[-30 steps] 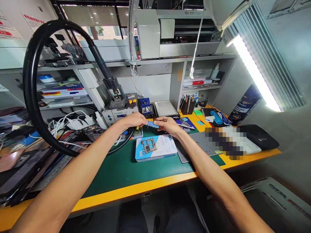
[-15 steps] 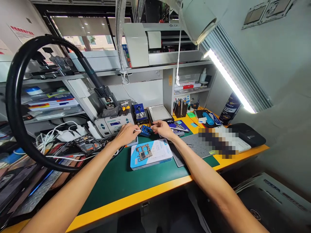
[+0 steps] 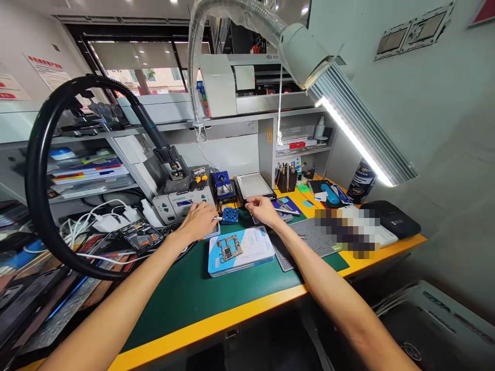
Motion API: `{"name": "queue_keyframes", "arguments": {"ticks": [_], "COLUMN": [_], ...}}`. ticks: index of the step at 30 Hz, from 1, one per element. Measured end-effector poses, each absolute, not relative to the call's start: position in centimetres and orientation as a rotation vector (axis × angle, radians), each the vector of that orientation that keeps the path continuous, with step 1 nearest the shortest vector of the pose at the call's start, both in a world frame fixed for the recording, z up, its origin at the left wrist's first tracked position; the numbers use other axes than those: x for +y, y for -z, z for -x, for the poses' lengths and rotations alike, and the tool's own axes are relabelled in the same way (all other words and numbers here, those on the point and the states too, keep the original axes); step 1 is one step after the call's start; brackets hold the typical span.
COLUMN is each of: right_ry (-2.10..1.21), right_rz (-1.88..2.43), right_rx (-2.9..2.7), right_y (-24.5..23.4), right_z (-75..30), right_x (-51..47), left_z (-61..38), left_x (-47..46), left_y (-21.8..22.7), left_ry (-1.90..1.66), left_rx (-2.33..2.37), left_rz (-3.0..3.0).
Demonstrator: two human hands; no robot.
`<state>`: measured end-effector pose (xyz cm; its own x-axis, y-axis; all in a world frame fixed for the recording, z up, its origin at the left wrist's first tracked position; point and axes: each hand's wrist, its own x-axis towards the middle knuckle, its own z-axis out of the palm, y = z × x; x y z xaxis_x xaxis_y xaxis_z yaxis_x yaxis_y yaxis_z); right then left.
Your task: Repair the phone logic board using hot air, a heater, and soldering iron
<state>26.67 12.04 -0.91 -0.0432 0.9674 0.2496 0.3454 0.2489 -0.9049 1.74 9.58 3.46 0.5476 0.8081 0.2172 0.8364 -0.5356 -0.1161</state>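
Note:
My left hand (image 3: 199, 220) is closed, with a thin white stick-like thing (image 3: 218, 218) poking out from its fingertips toward the right. Just beyond that tip lies a small square blue holder (image 3: 230, 215) with dark openings. On the other side of it, my right hand (image 3: 262, 210) has thumb and forefinger pinched together; anything between them is too small to make out. Below both hands, a phone circuit board (image 3: 230, 248) rests on a stack of blue and white flat boxes (image 3: 255, 247).
A grey soldering station (image 3: 181, 203) stands behind my left hand, with a thick black hose (image 3: 33, 180) looping at the left. White cables and a dark circuit board (image 3: 141, 234) crowd that side. A perforated grey mat (image 3: 313, 237) lies at right under a bright lamp (image 3: 358, 139).
My hands have drawn apart. The right one has come away from the blue holder, which now lies flat between them. The view has tilted up slightly.

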Motion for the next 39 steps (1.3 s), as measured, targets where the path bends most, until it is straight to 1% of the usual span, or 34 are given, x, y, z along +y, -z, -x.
{"name": "queue_keyframes", "arguments": {"ticks": [5,11,15,21,24,27,31,35,39], "right_ry": [-0.632,-0.491,-0.431,-0.384,-0.354,-0.33,-0.296,-0.277,-0.266], "right_rz": [1.461,1.589,1.634,1.654,1.654,1.654,1.653,1.65,1.646], "right_rx": [-1.943,-2.29,-2.378,-2.431,-2.427,-2.414,-2.386,-2.369,-2.362], "right_y": [0.9,0.8,0.3,0.0,0.1,0.3,0.3,0.1,0.0], "right_z": [-26.8,-26.8,-26.7,-26.9,-27.2,-27.3,-27.3,-27.1,-27.0], "right_x": [11.3,11.2,11.0,10.6,10.5,10.5,10.4,10.3,10.3], "left_z": [-1.5,-1.0,-0.8,-0.9,-0.9,-0.6,0.5,2.9,6.1], "left_x": [9.4,9.2,8.7,9.7,10.3,10.3,9.1,6.9,4.4], "left_y": [-4.0,-5.5,-5.4,-4.2,-4.5,-6.2,-10.3,-14.1,-15.1], "left_ry": [0.193,0.208,0.228,0.266,0.283,0.29,0.31,0.273,0.166], "left_rx": [-1.286,-1.28,-1.253,-1.353,-1.396,-1.427,-1.498,-1.636,-1.794], "left_rz": [2.624,2.65,2.655,2.604,2.597,2.635,2.661,2.534,2.281]}}
